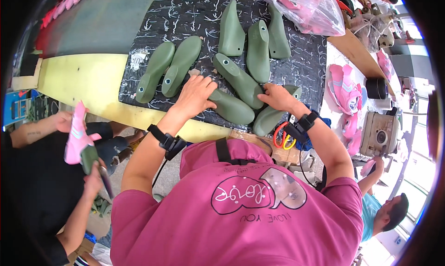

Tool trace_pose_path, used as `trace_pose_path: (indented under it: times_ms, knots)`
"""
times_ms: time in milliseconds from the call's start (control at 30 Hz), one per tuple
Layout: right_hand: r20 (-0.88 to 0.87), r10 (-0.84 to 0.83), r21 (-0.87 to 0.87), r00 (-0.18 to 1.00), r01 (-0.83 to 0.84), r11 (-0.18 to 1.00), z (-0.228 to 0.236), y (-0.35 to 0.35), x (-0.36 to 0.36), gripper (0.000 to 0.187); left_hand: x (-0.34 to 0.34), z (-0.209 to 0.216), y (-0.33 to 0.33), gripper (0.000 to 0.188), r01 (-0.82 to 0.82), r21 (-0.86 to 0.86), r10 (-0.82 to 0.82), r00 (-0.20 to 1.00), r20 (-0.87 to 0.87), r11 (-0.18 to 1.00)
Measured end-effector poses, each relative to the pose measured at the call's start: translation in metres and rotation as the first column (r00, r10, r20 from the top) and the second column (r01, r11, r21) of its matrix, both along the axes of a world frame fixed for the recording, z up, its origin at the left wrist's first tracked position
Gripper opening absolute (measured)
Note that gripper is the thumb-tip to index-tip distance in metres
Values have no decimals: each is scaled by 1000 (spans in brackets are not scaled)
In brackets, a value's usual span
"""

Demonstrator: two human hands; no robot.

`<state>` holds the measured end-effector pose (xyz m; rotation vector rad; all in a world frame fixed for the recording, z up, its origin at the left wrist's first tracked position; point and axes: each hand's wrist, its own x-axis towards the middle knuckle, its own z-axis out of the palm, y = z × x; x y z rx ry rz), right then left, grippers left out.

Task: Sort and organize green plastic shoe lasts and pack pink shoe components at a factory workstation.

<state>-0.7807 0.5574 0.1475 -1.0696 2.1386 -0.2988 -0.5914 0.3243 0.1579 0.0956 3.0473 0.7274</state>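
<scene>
Several green shoe lasts lie on the black table cover. My left hand (194,95) is curled at the left end of one shoe last (234,109) near the table's front edge, that end lying between thumb and fingers. My right hand (279,98) closes over another shoe last (268,122), hiding its middle. Its fingertips touch the toe of a slanting shoe last (241,83). Beyond stand or lie more lasts: an upright-pointing one (258,52), one at the back (232,32), and a pair (183,64) to the left.
At the left a co-worker's hands hold a pink shoe upper (78,138) with a green last. A clear bag of pink uppers (306,8) sits at the back right. More pink uppers (345,92) lie right. Scissors with red and yellow handles (283,138) are near my right wrist.
</scene>
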Motion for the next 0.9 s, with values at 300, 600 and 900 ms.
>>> trace_pose_path:
  times_ms: [300, 600, 900]
  knots:
    - [171, -298, 79, 939, 288, 954, -1, -17, 29, 71, 65, -9, 11, 46, -232, -46, 221, 960, -170, 972]
    - [-125, -316, -124, 940, 302, 945, 3, -29, 31, 38, 81, -11, 1, 39, -255, -29, 245, 950, -195, 966]
    - [805, -352, 37, 478, 551, 833, -16, -1, 66, 51, 70, 34, 48, 37, -103, 216, 169, 934, -314, 971]
